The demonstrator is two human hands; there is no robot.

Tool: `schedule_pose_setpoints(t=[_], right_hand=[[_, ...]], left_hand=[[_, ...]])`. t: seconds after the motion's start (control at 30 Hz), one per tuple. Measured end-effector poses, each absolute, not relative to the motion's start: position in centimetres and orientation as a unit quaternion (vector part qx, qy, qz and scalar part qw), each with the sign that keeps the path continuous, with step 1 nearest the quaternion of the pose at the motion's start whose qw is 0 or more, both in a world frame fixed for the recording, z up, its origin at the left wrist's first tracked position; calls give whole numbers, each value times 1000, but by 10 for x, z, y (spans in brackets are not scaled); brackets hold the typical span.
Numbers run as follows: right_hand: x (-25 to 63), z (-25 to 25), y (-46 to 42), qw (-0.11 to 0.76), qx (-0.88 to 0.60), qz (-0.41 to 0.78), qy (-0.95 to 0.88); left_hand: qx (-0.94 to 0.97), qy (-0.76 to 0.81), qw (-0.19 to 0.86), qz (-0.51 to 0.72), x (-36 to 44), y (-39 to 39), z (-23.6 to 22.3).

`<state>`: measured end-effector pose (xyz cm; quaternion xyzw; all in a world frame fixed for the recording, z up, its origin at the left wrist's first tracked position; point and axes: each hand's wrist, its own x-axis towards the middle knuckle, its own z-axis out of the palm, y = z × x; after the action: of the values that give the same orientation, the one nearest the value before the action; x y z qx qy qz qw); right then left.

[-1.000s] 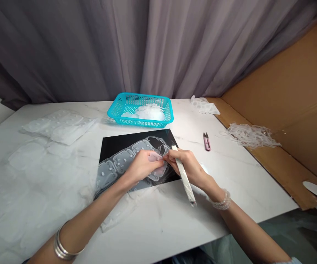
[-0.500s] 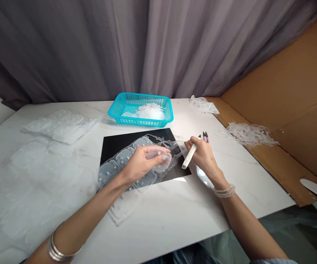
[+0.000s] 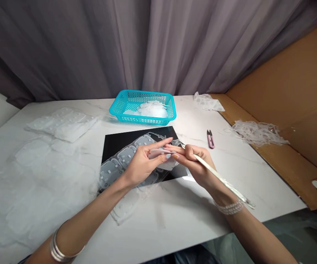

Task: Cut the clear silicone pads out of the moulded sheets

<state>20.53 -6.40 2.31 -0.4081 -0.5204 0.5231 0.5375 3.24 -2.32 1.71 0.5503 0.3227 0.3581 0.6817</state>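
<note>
Over the black mat (image 3: 113, 145), my left hand (image 3: 140, 163) pinches a small thin translucent silicone-like piece (image 3: 158, 151) between thumb and fingers, its edge tilted toward me. My right hand (image 3: 198, 161) meets it from the right, its fingertips at the piece's edge. Tucked in that hand is a slim white-wrapped tool (image 3: 220, 178), slanting back over the wrist; its exact kind I cannot tell. Beneath both hands lies a translucent moulded sheet (image 3: 124, 157) with several rounded shapes, its right part partly hidden by my hands.
A blue basket (image 3: 115, 110) at the back holds white translucent pieces (image 3: 154, 109). Pink thread snips (image 3: 210, 140) lie at right, near a heap of clear trimmings (image 3: 258, 132). A translucent sheet (image 3: 209, 102) is behind. Stacked sheets (image 3: 63, 123) and bagged pieces (image 3: 51, 176) cover the left.
My right hand has moved left to the piece in my left hand. The white tool has swung so its long end points back toward my wrist. The snips are now uncovered.
</note>
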Motion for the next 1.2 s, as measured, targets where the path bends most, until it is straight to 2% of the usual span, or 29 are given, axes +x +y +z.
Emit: schedule_pose_setpoints(t=[0.27,0.47,0.67,0.83,0.9,1.0,1.1,1.2], right_hand=[[207,18,-58,592,-414,531,-443],[209,17,-56,595,-406,536,-440],[210,16,-53,609,-420,531,-413],[219,9,-52,612,-487,381,-493],[221,7,-54,581,-480,268,-600],[221,3,-54,500,-387,127,-764],[218,-2,-52,441,-333,76,-830],[215,-10,-51,433,-330,72,-836]], left_hand=[[543,346,669,371,33,-22,14],[530,348,679,369,33,-23,13],[447,326,747,368,31,-19,13],[359,300,807,360,26,-10,13],[338,303,812,367,26,-8,13],[320,305,814,378,25,-7,13],[305,290,826,374,25,-6,13],[289,292,838,358,24,-4,15]])
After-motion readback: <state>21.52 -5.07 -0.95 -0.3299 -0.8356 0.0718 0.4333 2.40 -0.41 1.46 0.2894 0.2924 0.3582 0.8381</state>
